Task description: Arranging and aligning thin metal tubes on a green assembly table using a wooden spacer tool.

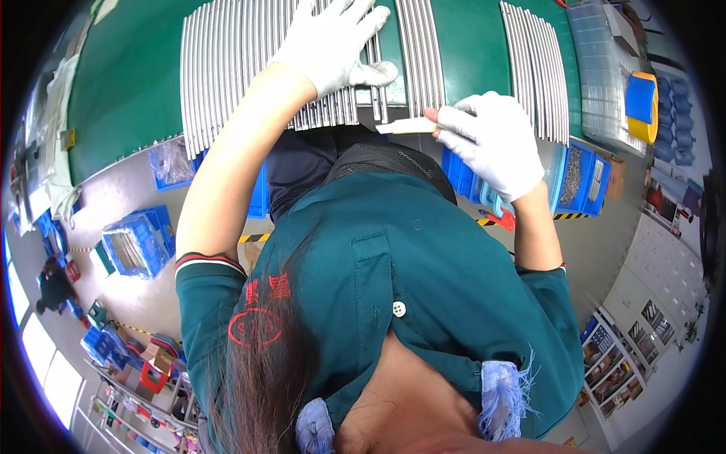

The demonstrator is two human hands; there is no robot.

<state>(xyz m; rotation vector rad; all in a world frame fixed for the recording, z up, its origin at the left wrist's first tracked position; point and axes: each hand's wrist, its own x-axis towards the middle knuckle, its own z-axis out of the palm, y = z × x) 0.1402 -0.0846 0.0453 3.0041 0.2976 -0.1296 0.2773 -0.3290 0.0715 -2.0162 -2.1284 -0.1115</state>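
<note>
Closest to the lens: the person's own chest in a dark green work shirt point(393, 280), a white button at the placket, long dark hair falling down the lower left.
Left hand: the left hand point(333, 41), in a white glove, lies flat with fingers spread on a row of thin grey metal rods point(227, 68); it grips nothing, only presses down on them.
Right hand: the right hand point(491, 140), also gloved in white, pinches one end of a small flat white strip point(404, 126) between thumb and forefinger.
Strip: held level just off the near edge of the table, its free end pointing toward the rods under the left hand.
Rods: laid side by side in three batches on the green table point(128, 83), the middle batch point(420, 53) and the right batch point(537, 68) untouched.
Under the table: blue plastic bins point(140, 242) on the grey floor.
Far right: stacked clear trays point(601, 76) with a blue and yellow tape dispenser point(643, 106) beside them.
</note>
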